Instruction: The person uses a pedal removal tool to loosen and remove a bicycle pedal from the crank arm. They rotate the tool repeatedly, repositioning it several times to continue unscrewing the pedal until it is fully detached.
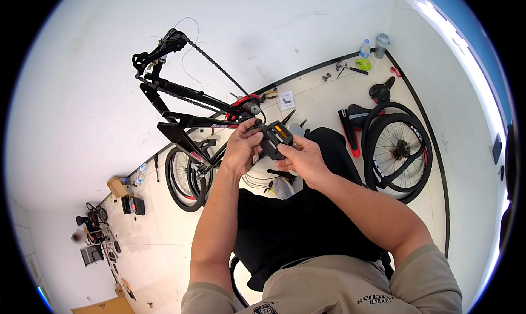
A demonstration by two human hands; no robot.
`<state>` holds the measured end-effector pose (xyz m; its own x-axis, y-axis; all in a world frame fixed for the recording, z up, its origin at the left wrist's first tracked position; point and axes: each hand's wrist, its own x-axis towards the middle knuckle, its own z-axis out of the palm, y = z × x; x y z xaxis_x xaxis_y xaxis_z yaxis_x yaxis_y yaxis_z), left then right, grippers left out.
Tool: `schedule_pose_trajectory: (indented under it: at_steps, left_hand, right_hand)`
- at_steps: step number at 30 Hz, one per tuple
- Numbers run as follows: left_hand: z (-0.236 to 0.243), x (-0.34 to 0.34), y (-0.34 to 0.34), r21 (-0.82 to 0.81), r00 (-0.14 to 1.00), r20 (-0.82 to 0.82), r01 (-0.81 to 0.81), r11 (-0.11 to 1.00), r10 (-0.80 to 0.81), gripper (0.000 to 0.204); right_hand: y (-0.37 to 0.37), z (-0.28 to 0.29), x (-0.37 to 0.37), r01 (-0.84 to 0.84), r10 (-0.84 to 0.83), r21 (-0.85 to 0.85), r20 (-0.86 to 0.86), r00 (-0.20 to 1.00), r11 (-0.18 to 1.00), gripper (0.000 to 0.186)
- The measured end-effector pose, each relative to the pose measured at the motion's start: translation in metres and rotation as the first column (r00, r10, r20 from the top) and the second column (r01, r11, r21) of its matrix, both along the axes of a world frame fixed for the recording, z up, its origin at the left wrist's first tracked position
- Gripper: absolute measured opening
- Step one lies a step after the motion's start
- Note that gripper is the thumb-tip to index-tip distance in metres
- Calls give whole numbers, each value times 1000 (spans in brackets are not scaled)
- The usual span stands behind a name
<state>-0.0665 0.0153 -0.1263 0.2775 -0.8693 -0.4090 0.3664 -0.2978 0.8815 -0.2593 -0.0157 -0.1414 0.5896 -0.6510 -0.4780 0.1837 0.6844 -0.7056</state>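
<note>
Between my hands is a black bicycle pedal [270, 147] with an orange reflector. My left hand [241, 147] is closed, its thumb and fingers pinching the pedal's inner end by the axle. My right hand [307, 162] grips the outer end, thumb on top; its other fingers are partly hidden beneath. Just beyond stands a black bicycle frame [189, 120], upturned, with a red chainring [232, 109] near my left fingertips. A chain [216, 66] runs from there up to the rear derailleur [174, 38]. Whether the axle sits in the crank arm, I cannot tell.
Wheels and tyres [399, 150] lie at right, beside a saddle [359, 116]. A hammer [352, 67], a water bottle [365, 49] and a grey-blue bottle [382, 44] are by the far wall. Another wheel [178, 177] is at left. Farther left are a cardboard box [116, 187] and another person.
</note>
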Motion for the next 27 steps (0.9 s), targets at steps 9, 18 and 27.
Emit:
schedule_pose_trajectory:
  at_steps: [9, 18, 27]
  left_hand:
    - [3, 5, 0, 63, 1000, -9, -7, 998, 8, 34]
    - [16, -5, 0, 13, 999, -44, -13, 1000, 13, 41]
    - [16, -13, -4, 22, 998, 65, 6, 1000, -7, 59]
  right_hand:
    - [7, -6, 0, -159, -81, -741, -277, 958, 652, 47]
    - [12, 6, -6, -223, -243, -905, -322, 915, 362, 44]
    - [9, 3, -10, -331, -292, -927, -370, 882, 176, 51]
